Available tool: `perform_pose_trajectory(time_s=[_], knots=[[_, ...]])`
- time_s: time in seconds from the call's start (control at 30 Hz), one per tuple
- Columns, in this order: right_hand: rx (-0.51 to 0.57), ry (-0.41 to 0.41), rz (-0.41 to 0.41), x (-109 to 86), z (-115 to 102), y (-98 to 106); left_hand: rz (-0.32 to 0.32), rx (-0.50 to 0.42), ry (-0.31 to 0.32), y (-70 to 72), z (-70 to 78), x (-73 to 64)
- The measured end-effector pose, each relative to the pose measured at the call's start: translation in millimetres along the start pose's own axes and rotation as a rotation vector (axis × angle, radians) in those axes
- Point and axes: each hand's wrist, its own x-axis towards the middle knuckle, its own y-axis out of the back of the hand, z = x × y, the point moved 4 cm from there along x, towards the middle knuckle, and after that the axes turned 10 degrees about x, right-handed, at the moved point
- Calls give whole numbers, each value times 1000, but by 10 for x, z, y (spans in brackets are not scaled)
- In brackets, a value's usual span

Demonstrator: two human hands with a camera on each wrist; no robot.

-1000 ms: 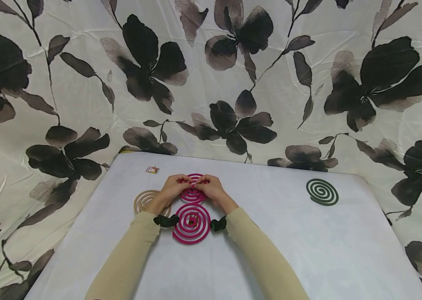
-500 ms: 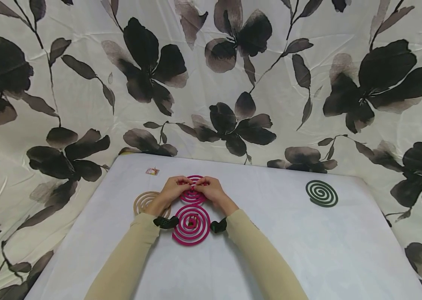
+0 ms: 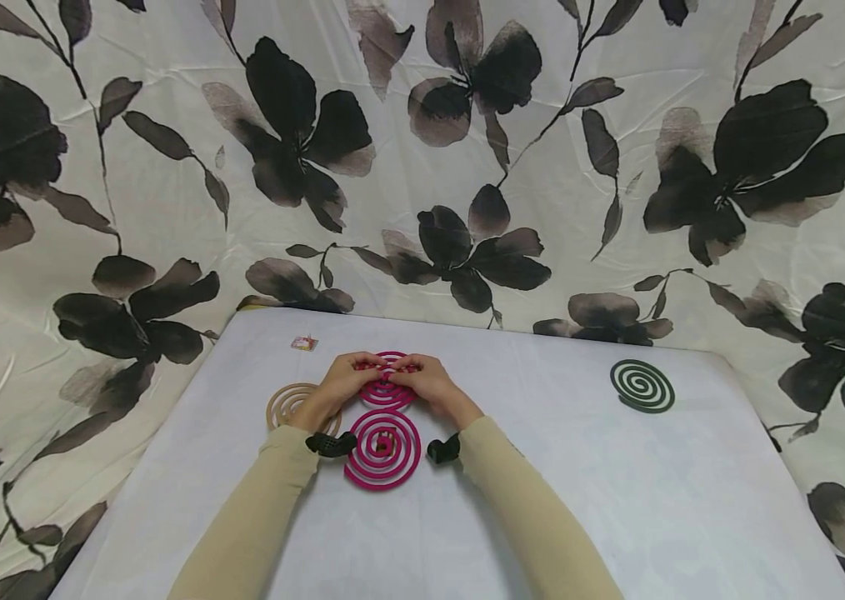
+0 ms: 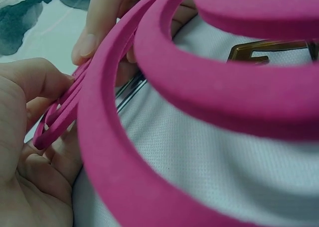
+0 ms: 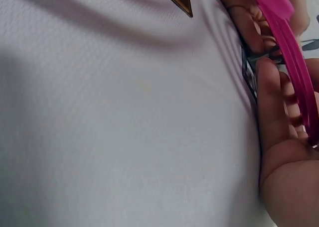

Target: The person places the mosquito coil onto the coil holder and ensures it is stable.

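The nearer mosquito coil and the farther mosquito coil are both showing plain magenta, while a third coil is showing tan, a fourth coil dark green and a metal stand golden brown. The tablecloth is showing white, and the backdrop cloth is carrying a black and grey-brown floral print on off-white. The sleeves are showing plain beige, the wrist pieces black, and the small packet mixed red, yellow and white.

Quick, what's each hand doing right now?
Left hand: closed, pinching the far pink coil.
Right hand: closed, holding that same coil.
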Motion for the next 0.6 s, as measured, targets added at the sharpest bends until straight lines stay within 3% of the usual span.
perform_pose_trajectory(time_s=[0.17, 0.6], knots=[[0, 1, 11, -28, -7, 62, -2, 8, 12, -12, 19, -16], [172, -101, -3, -115, -11, 298, -3, 3, 51, 7, 7, 30]])
